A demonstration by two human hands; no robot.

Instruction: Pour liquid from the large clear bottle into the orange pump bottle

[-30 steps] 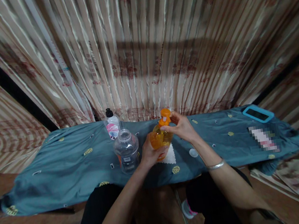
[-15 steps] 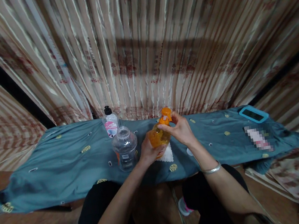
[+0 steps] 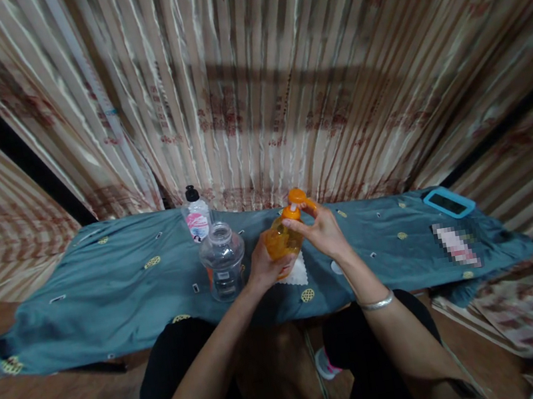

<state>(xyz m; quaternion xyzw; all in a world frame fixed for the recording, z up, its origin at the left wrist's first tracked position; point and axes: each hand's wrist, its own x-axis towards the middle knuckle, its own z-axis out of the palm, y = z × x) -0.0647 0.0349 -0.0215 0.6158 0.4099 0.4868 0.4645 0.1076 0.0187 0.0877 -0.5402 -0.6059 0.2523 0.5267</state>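
Observation:
My left hand is wrapped around the body of a clear bottle of orange-yellow liquid, which leans to the right above the cloth. At its top, the thumb and fingers of my right hand pinch the orange flip cap. The cap's round lid stands raised, with a small pale part showing beneath it. Left of my left hand is an empty, uncapped clear plastic jar. Under the bottle lies a white scalloped cloth or paper, partly hidden.
A clear bottle with a black top and pink label stands behind the jar. A white disc lies by my right wrist. On the right are a blue-framed device and a blurred-out item. A teal cloth covers the narrow table before a curtain.
The orange lid has tilted a little farther back from the cap, and my right fingers have shifted slightly with it. My left hand keeps its hold on the bottle.

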